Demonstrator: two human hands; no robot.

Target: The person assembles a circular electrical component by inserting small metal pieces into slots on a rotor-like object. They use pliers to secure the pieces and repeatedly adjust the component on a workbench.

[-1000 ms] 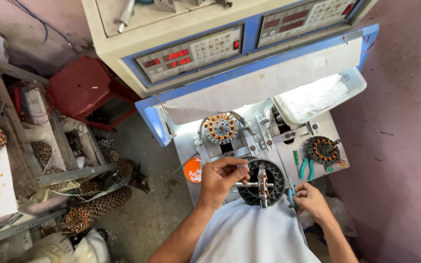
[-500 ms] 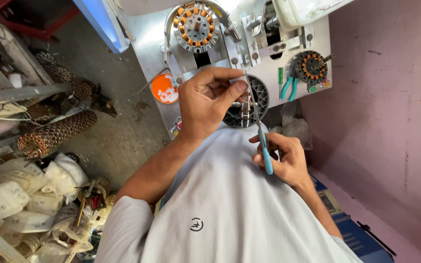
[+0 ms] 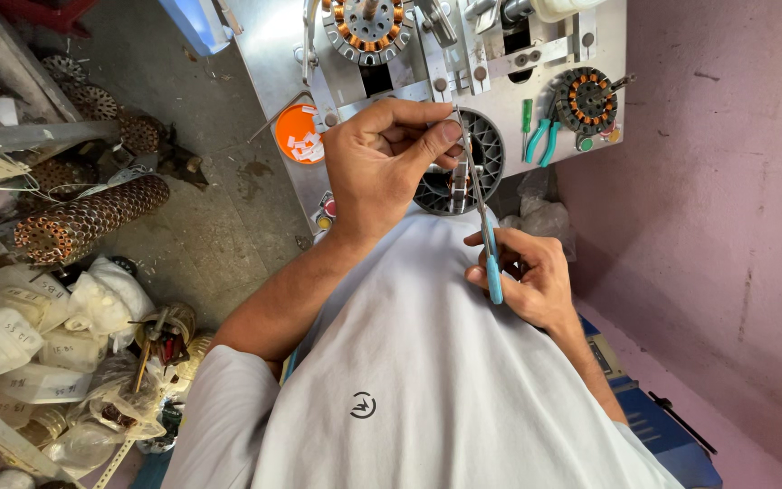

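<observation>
Head view looks straight down my white shirt (image 3: 409,380) to a grey worktop (image 3: 273,54) at twelve o'clock. My left hand (image 3: 382,163) is raised over the black stator (image 3: 491,154) set in the worktop, thumb and forefinger pinched shut on something very fine, probably a wire end; I cannot make out the wire itself. My right hand (image 3: 527,276), at four o'clock from the left, is closed round the blue handles of slim cutters (image 3: 481,217), whose blades run up toward the pinch at eleven o'clock. I judge the left holds the strand taut so the blades can meet it cleanly.

On the worktop a copper-wound stator (image 3: 368,27) sits at twelve o'clock, another (image 3: 586,95) at two o'clock with green pliers (image 3: 540,136) just beside it, and an orange dish (image 3: 299,134) at ten o'clock. A long stack of cores (image 3: 92,217) lies on the floor at nine o'clock.

Compared with half a second ago, both hands keep their grips and places; the view has only dipped slightly, cutting off more of the upper stator.
</observation>
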